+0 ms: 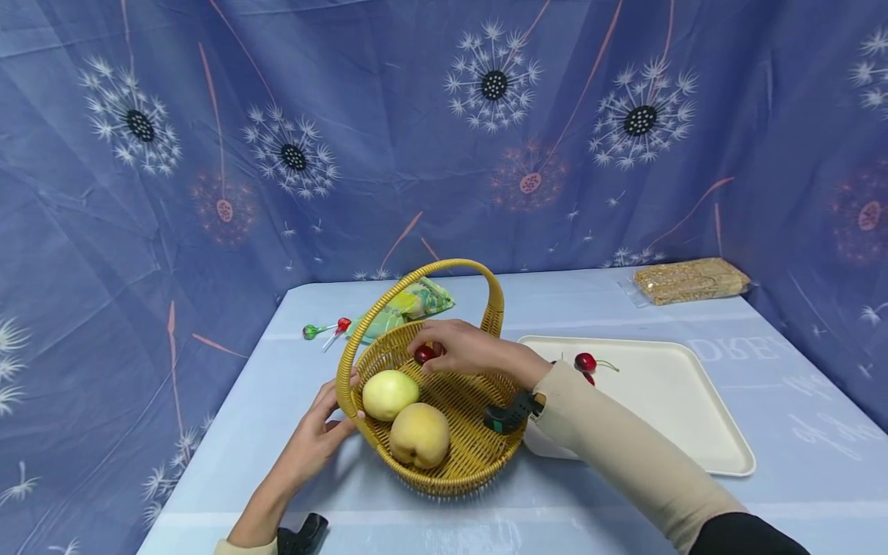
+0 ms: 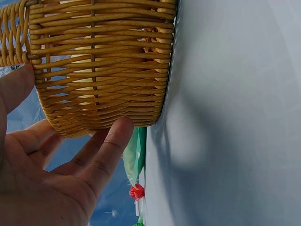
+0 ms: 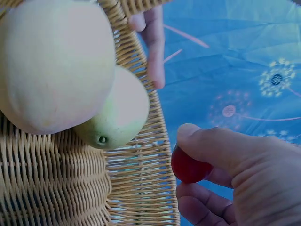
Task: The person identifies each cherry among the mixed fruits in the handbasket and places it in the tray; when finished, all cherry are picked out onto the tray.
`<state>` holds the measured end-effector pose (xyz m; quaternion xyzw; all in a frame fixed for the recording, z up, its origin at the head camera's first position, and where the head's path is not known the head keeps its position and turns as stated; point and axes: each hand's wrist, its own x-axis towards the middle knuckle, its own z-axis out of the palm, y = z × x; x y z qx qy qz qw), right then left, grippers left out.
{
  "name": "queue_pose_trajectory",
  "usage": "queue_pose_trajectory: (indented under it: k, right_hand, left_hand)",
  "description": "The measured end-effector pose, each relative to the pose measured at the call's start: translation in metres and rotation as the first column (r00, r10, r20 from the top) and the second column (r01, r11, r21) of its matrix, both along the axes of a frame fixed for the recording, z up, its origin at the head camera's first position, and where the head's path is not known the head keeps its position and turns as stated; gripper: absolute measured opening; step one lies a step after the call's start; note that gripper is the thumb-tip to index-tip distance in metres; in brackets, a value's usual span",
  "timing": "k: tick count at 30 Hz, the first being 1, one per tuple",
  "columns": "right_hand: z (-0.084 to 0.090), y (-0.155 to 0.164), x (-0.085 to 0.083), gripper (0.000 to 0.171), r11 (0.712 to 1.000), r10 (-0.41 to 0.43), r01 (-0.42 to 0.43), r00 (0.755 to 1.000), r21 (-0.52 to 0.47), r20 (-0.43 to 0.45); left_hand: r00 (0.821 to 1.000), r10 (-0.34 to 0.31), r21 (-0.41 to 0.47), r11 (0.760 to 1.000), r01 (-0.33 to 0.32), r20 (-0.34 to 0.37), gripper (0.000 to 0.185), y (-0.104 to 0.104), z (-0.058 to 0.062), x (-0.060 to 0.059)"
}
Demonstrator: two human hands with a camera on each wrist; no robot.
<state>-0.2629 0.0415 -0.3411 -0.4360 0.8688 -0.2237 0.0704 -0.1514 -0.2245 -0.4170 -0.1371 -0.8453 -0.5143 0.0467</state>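
Observation:
A brown wicker basket point(image 1: 458, 482) with a tall arched handle point(image 1: 388, 297) stands in the middle of the head view. Inside it lie a yellow peach point(image 1: 419, 436) and a smooth pale green fruit point(image 1: 390, 395). My right hand point(image 1: 461, 344) reaches over the basket and pinches a dark red cherry point(image 3: 190, 165) between thumb and fingers, above the far rim. Against the basket's left side rests my left hand point(image 2: 61, 174). Its fingers are fairly straight on the outer wall, with the thumb near the base of the handle.
A cream tray point(image 1: 666, 401) stands right of the basket with cherries point(image 1: 586, 362) on it, partly behind the right forearm. Behind the basket lie green packets point(image 1: 423, 298) and two lollipops point(image 1: 312, 331). A clear-wrapped tan package point(image 1: 690, 280) sits at the back right.

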Motion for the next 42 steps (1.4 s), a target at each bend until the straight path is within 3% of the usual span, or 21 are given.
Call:
queue_pose_trajectory:
  k: [8, 18, 24, 34, 42]
  right_hand:
    - [0.011, 0.029, 0.017, 0.033, 0.993, -0.008, 0.005, 1.0, -0.116, -0.028]
    - [0.02, 0.07, 0.036, 0.035, 0.962, 0.008, -0.019, 0.999, -0.274, -0.042]
    - [0.016, 0.096, 0.049, 0.034, 0.955, -0.074, 0.064, 0.997, -0.289, -0.024]
    - [-0.024, 0.146, 0.061, 0.033, 0.924, -0.249, 0.222, 0.967, -0.312, -0.05]
    - [-0.064, 0.176, 0.067, 0.037, 0.915, -0.351, 0.294, 0.917, -0.275, -0.187]
  left_hand:
    - [1.0, -0.004, -0.001, 1.0, 0.004, -0.002, 0.054, -0.001, 0.0, 0.0]
    - [0.999, 0.001, 0.005, 1.0, 0.0, -0.034, 0.055, -0.002, -0.001, 0.0]
    - [1.0, 0.003, 0.003, 1.0, -0.003, -0.029, 0.055, -0.002, -0.002, 0.0]
    - [0.999, 0.004, -0.005, 1.0, -0.004, -0.035, 0.053, -0.001, -0.001, 0.0]
    - [1.0, 0.009, -0.002, 1.0, -0.009, -0.022, 0.054, 0.0, 0.0, 0.0]
